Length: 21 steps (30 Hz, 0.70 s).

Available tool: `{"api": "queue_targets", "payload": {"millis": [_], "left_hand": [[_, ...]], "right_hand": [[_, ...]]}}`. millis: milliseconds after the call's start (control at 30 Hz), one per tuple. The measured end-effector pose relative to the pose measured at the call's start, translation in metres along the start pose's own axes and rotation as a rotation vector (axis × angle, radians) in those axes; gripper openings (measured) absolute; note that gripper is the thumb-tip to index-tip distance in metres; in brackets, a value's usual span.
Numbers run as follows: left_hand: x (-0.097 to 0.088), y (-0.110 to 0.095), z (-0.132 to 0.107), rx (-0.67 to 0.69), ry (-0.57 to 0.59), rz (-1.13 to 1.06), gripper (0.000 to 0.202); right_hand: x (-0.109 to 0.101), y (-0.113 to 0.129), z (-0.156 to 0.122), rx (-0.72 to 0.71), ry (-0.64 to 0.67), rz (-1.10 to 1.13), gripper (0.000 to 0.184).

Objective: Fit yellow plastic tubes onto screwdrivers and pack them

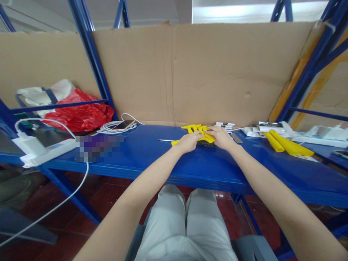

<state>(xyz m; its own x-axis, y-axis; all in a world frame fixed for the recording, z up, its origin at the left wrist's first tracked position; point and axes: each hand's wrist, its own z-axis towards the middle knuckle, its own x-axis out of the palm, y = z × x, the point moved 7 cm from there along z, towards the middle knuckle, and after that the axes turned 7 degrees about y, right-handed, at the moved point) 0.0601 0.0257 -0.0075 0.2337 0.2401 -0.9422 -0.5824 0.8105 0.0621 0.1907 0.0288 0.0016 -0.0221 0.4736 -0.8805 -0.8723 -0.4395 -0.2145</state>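
Both hands are together at the middle of the blue shelf. My left hand has its fingers curled onto a bright yellow piece, over a small dark object. From the other side, my right hand also has its fingers closed on this yellow piece. Its exact kind is too small to make out. Just behind the hands lie several yellow T-shaped strips. A thin metal rod points left beside my left hand, near another yellow bit. A grey flat strip lies right of my right hand.
A white power strip with plug and cable sits at left, near a coiled white cable and a red plastic bag. Yellow rolls and packets lie right. Cardboard stands behind the blue shelf.
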Motion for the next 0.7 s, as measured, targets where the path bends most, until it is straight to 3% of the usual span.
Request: {"api": "queue_targets", "payload": {"millis": [300, 500, 700], "left_hand": [[0.001, 0.002, -0.001, -0.025, 0.028, 0.013, 0.056], [0.003, 0.004, 0.001, -0.017, 0.021, 0.008, 0.058], [0.002, 0.005, 0.001, -0.016, 0.014, -0.009, 0.057]], "right_hand": [[0.001, -0.002, 0.0, -0.022, 0.001, -0.012, 0.046], [0.001, -0.003, 0.0, -0.042, -0.003, 0.012, 0.053], [-0.004, -0.017, 0.004, 0.003, -0.071, 0.126, 0.04]]}}
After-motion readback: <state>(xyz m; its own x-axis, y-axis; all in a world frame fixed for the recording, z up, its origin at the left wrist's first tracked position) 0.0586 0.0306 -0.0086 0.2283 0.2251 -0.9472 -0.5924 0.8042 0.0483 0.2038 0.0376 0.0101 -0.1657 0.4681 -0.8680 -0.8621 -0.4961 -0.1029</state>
